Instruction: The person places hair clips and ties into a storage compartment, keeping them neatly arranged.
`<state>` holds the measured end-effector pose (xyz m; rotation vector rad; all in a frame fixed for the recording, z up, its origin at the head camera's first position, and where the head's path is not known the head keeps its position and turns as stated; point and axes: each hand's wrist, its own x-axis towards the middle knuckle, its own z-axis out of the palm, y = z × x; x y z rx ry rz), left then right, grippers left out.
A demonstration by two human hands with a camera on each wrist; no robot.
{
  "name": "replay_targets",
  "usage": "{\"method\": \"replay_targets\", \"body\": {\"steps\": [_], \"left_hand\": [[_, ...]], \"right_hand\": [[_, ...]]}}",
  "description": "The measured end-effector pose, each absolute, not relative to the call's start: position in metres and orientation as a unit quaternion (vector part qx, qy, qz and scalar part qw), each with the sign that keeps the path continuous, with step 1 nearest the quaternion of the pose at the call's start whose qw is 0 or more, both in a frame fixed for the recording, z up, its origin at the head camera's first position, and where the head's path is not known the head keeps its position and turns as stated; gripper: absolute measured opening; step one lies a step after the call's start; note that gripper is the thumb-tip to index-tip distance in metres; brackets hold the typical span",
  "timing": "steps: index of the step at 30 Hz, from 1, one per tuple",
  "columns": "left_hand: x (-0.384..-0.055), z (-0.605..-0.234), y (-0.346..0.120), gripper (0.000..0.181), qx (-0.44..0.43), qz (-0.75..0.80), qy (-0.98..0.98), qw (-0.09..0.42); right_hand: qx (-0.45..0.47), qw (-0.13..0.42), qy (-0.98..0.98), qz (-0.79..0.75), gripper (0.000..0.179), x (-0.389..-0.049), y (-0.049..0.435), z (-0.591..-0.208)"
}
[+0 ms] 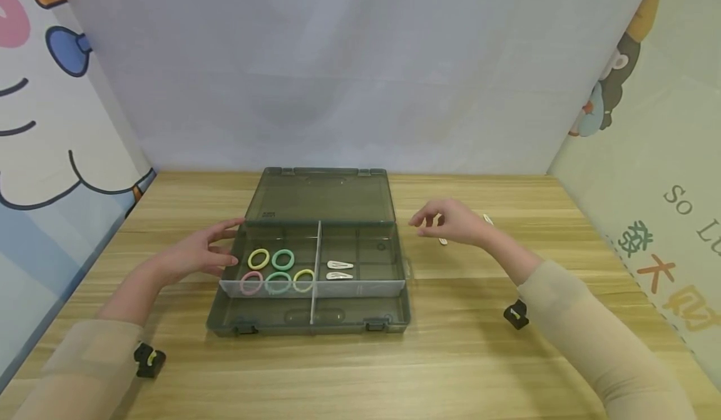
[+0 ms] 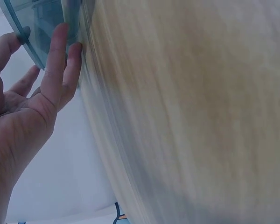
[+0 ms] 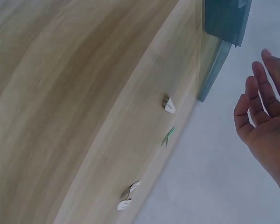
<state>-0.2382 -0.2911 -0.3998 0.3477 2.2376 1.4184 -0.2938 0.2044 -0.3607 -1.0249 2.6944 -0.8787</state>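
Note:
A dark translucent plastic organizer box [image 1: 360, 290] lies on the table with its lid [image 1: 323, 198] tilted back. Several elastic hair ties, among them a yellow one [image 1: 250, 261], lie in its left compartment. Two white snap hair clips [image 1: 340, 265] are in the right one. At the box's left side, my left hand [image 1: 194, 256] rests its extended fingers against the wall; the left wrist view shows these fingers [image 2: 54, 70] along the edge. My right hand [image 1: 453, 223] hovers off the right side, fingers loosely bent, holding nothing. White clips [image 1: 443, 241] lie on the table beneath and behind it.
In the right wrist view, a pale clip [image 3: 169, 105], a thin green piece [image 3: 168, 135] and further white clips [image 3: 124, 204] are spread along the wooden table [image 1: 462, 357]. A pale cloth wall [image 1: 360, 94] closes off the back.

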Motion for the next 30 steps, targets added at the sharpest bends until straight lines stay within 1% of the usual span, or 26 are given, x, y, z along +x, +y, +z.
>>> {"method": "replay_targets", "body": {"steps": [8, 13, 17, 24, 30], "left_hand": [[-0.238, -0.399, -0.291, 0.085, 0.124, 0.512, 0.817, 0.233], [-0.238, -0.399, -0.291, 0.086, 0.121, 0.512, 0.817, 0.234], [-0.238, -0.399, -0.292, 0.085, 0.122, 0.511, 0.818, 0.233], [-0.237, -0.399, -0.291, 0.086, 0.126, 0.517, 0.814, 0.234], [-0.238, -0.399, -0.292, 0.085, 0.128, 0.521, 0.81, 0.234]], "right_hand": [[-0.301, 0.058, 0.901, -0.308, 0.025, -0.298, 0.228, -0.376], [-0.295, 0.038, 0.906, -0.301, 0.027, -0.302, 0.238, -0.385], [-0.287, 0.035, 0.91, -0.296, 0.029, -0.307, 0.244, -0.392], [-0.273, 0.07, 0.911, -0.299, 0.033, -0.315, 0.25, -0.401], [-0.287, 0.094, 0.91, -0.284, 0.031, -0.319, 0.25, -0.405]]}}
